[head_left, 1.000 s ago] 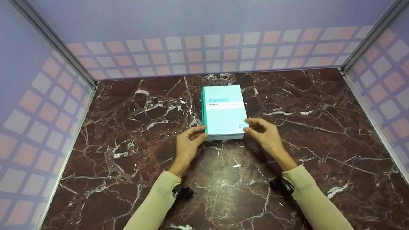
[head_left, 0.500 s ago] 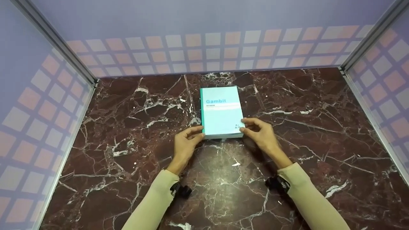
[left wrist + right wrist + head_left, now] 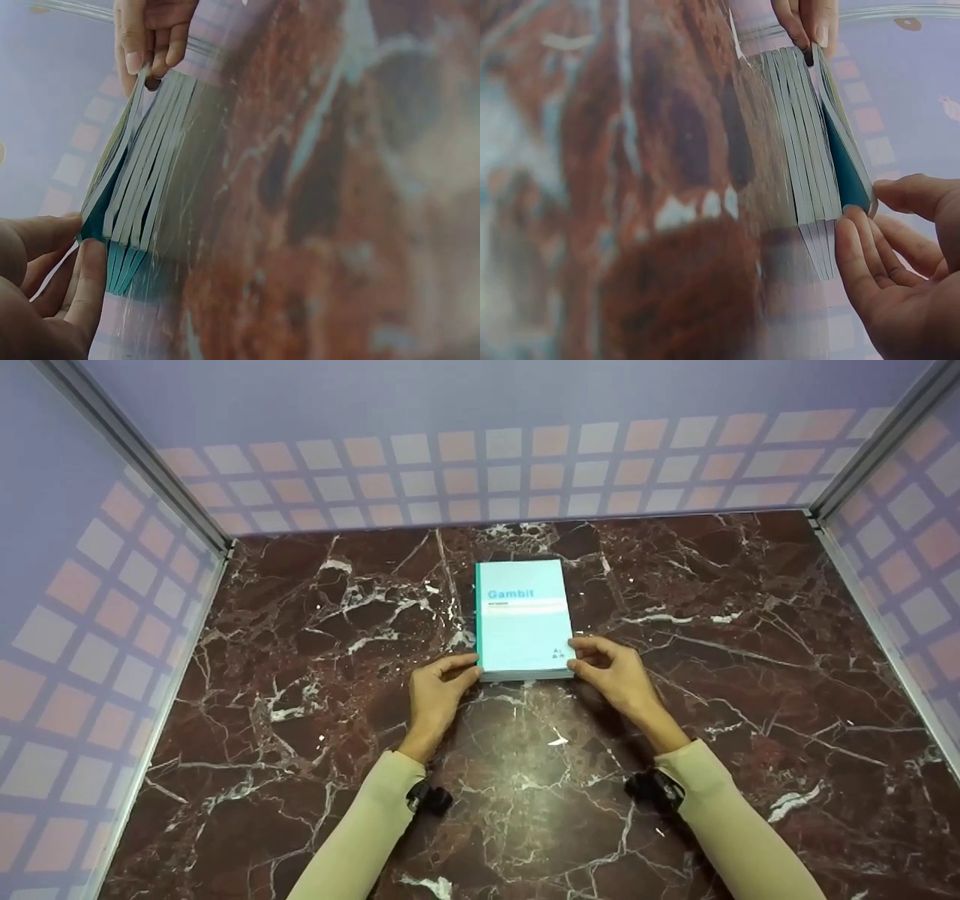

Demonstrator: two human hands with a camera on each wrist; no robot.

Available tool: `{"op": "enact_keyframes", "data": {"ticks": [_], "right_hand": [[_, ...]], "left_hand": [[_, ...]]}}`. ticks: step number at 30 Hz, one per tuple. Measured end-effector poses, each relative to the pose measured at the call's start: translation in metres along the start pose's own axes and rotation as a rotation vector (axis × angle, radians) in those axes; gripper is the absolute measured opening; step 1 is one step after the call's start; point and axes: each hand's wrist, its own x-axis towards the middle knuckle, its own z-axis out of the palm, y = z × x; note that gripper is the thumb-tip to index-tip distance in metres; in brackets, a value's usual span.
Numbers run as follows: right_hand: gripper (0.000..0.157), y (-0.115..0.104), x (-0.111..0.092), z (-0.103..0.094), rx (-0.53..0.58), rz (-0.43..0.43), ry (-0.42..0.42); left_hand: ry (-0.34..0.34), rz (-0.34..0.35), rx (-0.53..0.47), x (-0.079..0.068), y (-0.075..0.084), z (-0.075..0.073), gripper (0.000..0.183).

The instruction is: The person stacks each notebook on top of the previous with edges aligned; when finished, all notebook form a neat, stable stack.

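A pale blue notebook (image 3: 525,622) with a green spine and "Gambit" on its cover lies uppermost over a stack of several notebooks (image 3: 146,169). My left hand (image 3: 439,694) pinches its near left corner between thumb and fingers. At the near right corner, my right hand (image 3: 619,679) grips it in the same way. Both wrist views show a wedge-shaped gap between this notebook and those beneath, with a teal cover visible inside. From the head view the lower notebooks are mostly hidden under the top one.
The stack stands on a dark red marble-patterned tabletop (image 3: 330,682) with white veins. Purple panels with pink and white squares enclose it at the back (image 3: 495,405), left (image 3: 45,660) and right (image 3: 915,555). Black wrist cameras sit at both cuffs.
The top notebook has shifted left and come down, so the green spines that showed beneath its left edge are now covered. Both hands keep their hold and moved slightly left with it.
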Motion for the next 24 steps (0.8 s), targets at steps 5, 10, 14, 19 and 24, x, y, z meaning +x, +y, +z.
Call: {"op": "enact_keyframes", "data": {"ticks": [5, 10, 14, 19, 24], "right_hand": [[0.031, -0.0014, -0.0001, 0.0009, -0.052, -0.03, 0.005], [0.03, -0.0015, -0.0009, 0.0009, -0.123, -0.079, 0.019], [0.032, 0.0001, -0.0009, -0.0015, -0.187, -0.1, 0.011], [0.043, 0.0021, -0.0004, -0.0061, -0.227, -0.1, -0.045], [0.046, 0.0037, -0.0005, -0.0087, -0.252, -0.053, -0.076]], "left_hand": [[0.022, 0.038, 0.104, 0.0005, 0.0008, -0.0011, 0.017], [0.017, 0.085, 0.151, 0.002, -0.0017, -0.0006, 0.016], [0.003, 0.138, 0.181, 0.0028, -0.003, 0.0005, 0.017], [-0.022, 0.163, 0.177, 0.003, -0.0044, 0.0027, 0.024], [-0.025, 0.127, 0.144, 0.0031, -0.006, 0.0039, 0.029]]}}
